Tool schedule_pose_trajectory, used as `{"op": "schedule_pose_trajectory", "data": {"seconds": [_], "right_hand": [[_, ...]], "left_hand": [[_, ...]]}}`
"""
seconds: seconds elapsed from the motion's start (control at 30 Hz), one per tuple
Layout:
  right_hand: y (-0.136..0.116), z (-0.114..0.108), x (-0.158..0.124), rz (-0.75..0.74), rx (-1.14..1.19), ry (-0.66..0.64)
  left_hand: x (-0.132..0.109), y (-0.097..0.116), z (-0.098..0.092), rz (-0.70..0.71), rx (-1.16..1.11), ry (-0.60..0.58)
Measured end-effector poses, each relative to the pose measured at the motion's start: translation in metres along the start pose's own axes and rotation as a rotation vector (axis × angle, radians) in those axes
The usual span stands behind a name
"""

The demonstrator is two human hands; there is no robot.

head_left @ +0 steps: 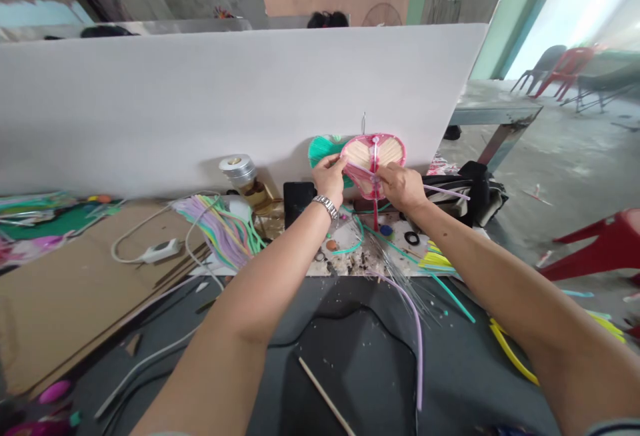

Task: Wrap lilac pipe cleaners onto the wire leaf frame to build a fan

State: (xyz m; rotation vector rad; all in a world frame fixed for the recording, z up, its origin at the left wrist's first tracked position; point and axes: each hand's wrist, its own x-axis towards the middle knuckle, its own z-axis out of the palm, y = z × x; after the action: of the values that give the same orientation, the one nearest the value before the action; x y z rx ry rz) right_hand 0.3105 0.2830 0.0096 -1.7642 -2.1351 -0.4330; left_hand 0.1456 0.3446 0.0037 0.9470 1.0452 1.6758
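Note:
Both my hands are raised in front of a white board and hold a heart-shaped fan (374,153) with a pink rim and cream woven panels. My left hand (330,179), with a metal wristwatch (326,207) above it, grips the fan's left edge. My right hand (400,186) pinches a thin pink plastic strip (445,191) against the fan's lower right. That strip crosses the fan and sticks out past my right hand. A green fan (323,155) lies partly hidden behind the pink one.
Below my hands are a glass jar (245,179), a black phone (297,201), a bundle of pastel strips (223,233) and a black bag (465,193). My arms reach over a dark mat (350,369). Cardboard (70,289) lies at left, and a red plastic chair (600,246) stands at right.

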Motion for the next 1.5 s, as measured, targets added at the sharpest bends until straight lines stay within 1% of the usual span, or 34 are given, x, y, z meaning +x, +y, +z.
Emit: {"op": "schedule_pose_trajectory", "data": {"seconds": [0.13, 0.3, 0.47, 0.63, 0.77, 1.0, 1.2, 1.5], "right_hand": [[0.002, 0.000, 0.001, -0.033, -0.015, 0.015], [0.007, 0.004, 0.004, -0.036, 0.044, 0.038], [0.007, -0.001, 0.007, -0.062, 0.049, 0.026], [0.008, -0.008, 0.013, -0.175, -0.034, -0.014], [0.012, -0.009, 0.020, -0.287, -0.057, 0.005], [0.018, -0.004, 0.028, -0.335, -0.069, 0.052], [0.021, -0.003, 0.029, -0.365, -0.109, 0.060], [0.025, 0.002, 0.035, -0.540, -0.162, 0.083]], "left_hand": [[0.001, -0.002, -0.001, -0.006, -0.003, -0.012], [0.003, -0.005, -0.003, 0.009, -0.003, -0.027], [0.002, -0.003, -0.003, 0.009, -0.004, -0.021], [0.001, 0.000, -0.002, 0.002, 0.006, -0.001], [0.002, -0.002, -0.003, 0.016, 0.005, -0.013], [0.006, -0.006, -0.005, 0.027, 0.013, -0.019], [0.006, -0.004, -0.004, 0.013, 0.005, -0.015], [0.006, -0.003, -0.004, 0.006, 0.025, 0.000]]}}
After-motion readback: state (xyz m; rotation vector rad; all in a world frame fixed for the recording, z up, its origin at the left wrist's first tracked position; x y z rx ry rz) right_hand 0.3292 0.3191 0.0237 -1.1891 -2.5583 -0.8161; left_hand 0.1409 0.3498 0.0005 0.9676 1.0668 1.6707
